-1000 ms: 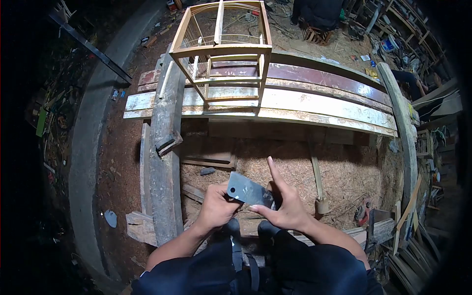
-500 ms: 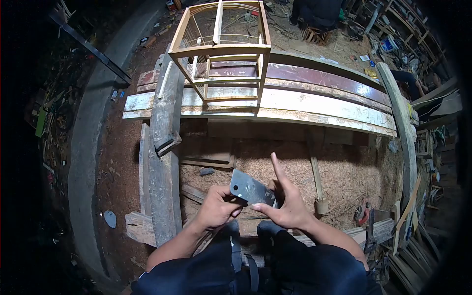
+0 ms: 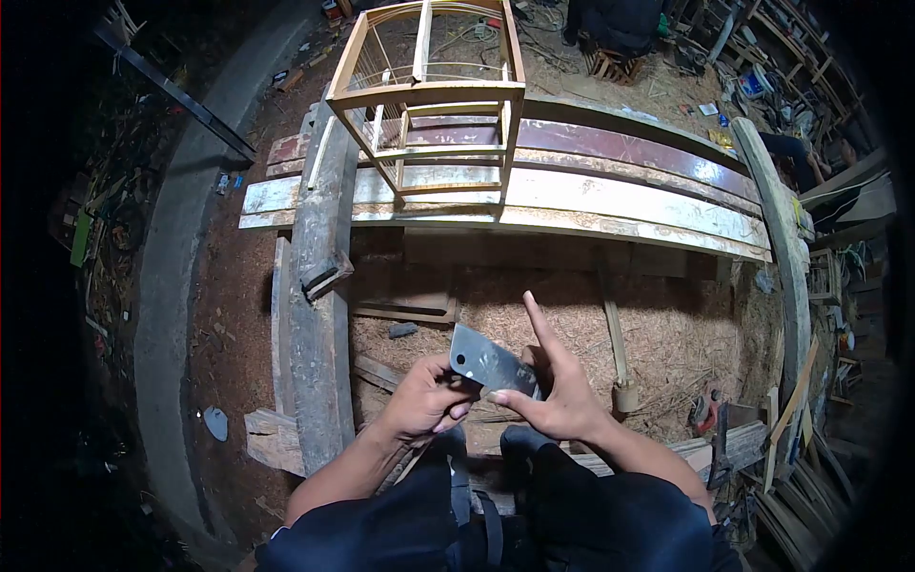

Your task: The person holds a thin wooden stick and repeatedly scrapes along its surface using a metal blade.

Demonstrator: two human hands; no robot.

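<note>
A grey metal plate (image 3: pixel 491 362) with a round hole near its left end is held between my two hands, above the ground by my knees. My left hand (image 3: pixel 419 400) is closed at the plate's left part, its fingers curled beneath it. At the plate's right end, my right hand (image 3: pixel 556 389) grips with the thumb on the near edge, while its index finger points up and away. The other right fingers are partly hidden behind the plate.
A wooden frame (image 3: pixel 429 93) with thin bars stands on a bench of planks (image 3: pixel 629 202). Thick beams (image 3: pixel 319 353) flank the work area. Wood shavings (image 3: pixel 677 334) cover the ground. A person in dark clothes (image 3: pixel 620 21) is at the far side; another person's arm (image 3: pixel 810 162) shows right.
The plate has moved slightly up and to the right, with a small tilt. My right index finger has risen slightly. My left hand has shifted a little with the plate.
</note>
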